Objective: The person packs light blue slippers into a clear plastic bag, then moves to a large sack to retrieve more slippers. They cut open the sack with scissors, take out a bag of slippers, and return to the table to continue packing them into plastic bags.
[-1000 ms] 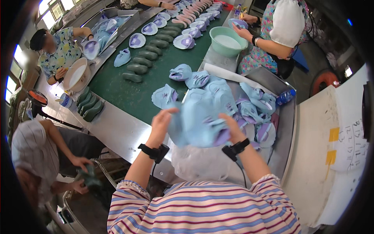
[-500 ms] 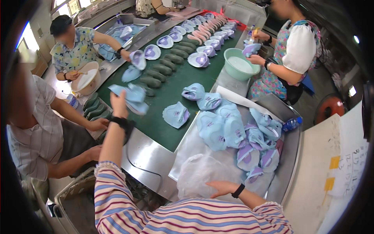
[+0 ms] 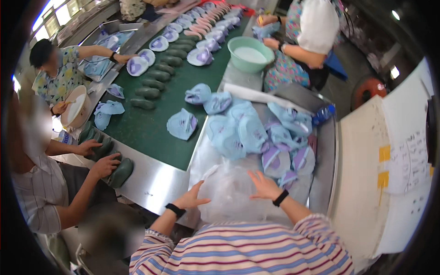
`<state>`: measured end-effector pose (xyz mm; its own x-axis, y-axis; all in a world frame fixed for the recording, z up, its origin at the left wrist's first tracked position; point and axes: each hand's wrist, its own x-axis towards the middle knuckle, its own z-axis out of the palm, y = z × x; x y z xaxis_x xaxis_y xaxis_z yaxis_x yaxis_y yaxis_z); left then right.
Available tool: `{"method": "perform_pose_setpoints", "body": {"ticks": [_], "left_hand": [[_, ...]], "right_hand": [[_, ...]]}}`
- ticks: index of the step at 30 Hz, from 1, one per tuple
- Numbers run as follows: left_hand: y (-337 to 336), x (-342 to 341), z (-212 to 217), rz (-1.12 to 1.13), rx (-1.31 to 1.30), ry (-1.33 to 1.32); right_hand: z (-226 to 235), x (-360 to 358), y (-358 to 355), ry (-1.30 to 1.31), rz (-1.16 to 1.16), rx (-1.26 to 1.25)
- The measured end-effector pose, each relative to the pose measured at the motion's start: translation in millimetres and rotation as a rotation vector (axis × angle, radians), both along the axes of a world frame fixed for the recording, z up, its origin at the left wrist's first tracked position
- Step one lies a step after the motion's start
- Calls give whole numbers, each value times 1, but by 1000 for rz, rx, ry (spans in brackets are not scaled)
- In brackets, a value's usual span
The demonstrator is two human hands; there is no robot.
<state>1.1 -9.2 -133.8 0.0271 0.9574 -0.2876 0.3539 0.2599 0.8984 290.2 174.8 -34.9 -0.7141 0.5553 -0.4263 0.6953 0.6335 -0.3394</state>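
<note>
My left hand is open, fingers spread, beside a clear crumpled plastic bag at the table's near edge. On the bag's other side my right hand is also open and holds nothing; whether either palm touches the bag I cannot tell. Just beyond lies a heap of light blue fabric shoe uppers, some showing purple linings. One light blue upper lies apart on the green belt. Another light blue piece rests at the belt's left edge.
Dark green shoe lasts line the belt between rows of uppers. At left a co-worker's hands touch more lasts. Other co-workers sit by a beige bowl and a green basin. A blue-capped bottle lies at right.
My left hand has let go of a light blue upper at the belt's left edge and come back beside the plastic bag. The view has shifted; the left co-worker's hands are now on lasts.
</note>
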Motion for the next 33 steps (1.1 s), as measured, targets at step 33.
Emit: {"method": "perform_pose_setpoints", "body": {"ticks": [33], "left_hand": [[-39, 15, 173, 699, 625, 722]], "right_hand": [[22, -22, -52, 377, 616, -501]]}}
